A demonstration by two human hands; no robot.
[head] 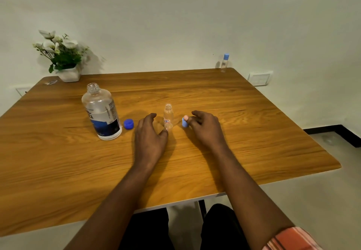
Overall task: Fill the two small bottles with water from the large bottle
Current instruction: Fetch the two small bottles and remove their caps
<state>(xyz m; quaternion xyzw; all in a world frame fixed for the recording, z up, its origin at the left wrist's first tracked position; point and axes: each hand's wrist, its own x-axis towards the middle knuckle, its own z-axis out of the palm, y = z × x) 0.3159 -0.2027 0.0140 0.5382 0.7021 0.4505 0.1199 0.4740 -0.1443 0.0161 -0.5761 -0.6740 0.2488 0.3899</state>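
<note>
Uncapped large bottle [101, 113] — open small bottle [168, 117] near; capped small bottle [225, 63] far.

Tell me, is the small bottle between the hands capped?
Uncapped: the small bottle shows a bare neck; the right hand holds a light blue cap.

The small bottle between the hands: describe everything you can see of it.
The small bottle is clear, plastic by the look, uncapped, with a threaded open neck and a white label low on its side. It stands upright on the wooden table. The thumb of the left hand lies at its base; whether it touches cannot be told. The right hand, pinching a light blue cap, is apart from it.
</note>
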